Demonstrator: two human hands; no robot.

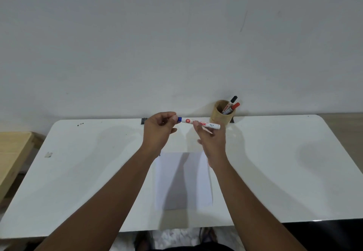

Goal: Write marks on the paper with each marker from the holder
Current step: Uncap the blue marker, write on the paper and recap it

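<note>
Holding the blue-capped marker (199,123) between left hand (160,131) and right hand (213,142), both closed on it, above the paper (183,182), we judged a jerked cap could smear ink.

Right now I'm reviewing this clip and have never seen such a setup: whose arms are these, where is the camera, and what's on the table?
There is no machine here. The single picture comes from a camera worn on a person's head, looking forward and down, so the two bare arms are the wearer's own. The left hand pinches the blue cap end of a blue marker, while the right hand holds its white barrel, level above the table. On the white table lies a blank-looking sheet of paper. By the wall stands a wooden holder with a black marker and a red marker inside.
</note>
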